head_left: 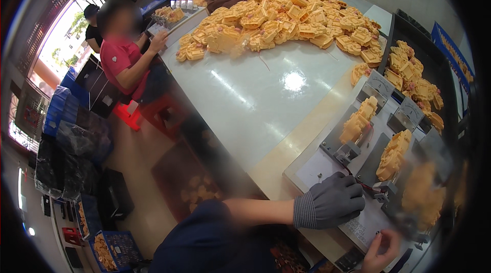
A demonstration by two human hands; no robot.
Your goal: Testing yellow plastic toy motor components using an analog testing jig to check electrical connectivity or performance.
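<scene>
"Orange plastic parts are lying everywhere. What is holding them on the left?"

"A blue crate [110, 250] on the floor is carrying a heap of them, and a person in a red shirt [120, 58] is working at the far corner of the white table [255, 99]. Further along, a loose pile of parts [286, 17] is spreading over the tabletop, in no container at all."

"And the wearer's hands?"

"Both are working at the grey test fixture [327, 163], where two rows of orange parts [358, 119] are sitting below two dial meters [381, 84]. The left hand [330, 201], in a grey glove, is lying palm down on the plate with its fingers curled beside the red and black wires [360, 185]; whether it is pinching one is not showing. The right hand [381, 252], bare, is drawing thumb and fingers together at the plate's near edge, and what it is gripping, if anything, is impossible to tell."

"So which step is in hand?"

"Probably setting up the fixture around the loaded rows. A next move is calling for a fine touch at the wires and clamp [348, 151], without nudging the rows."

"Anything further right?"

"A black tray [396, 30] is holding more orange parts."
</scene>
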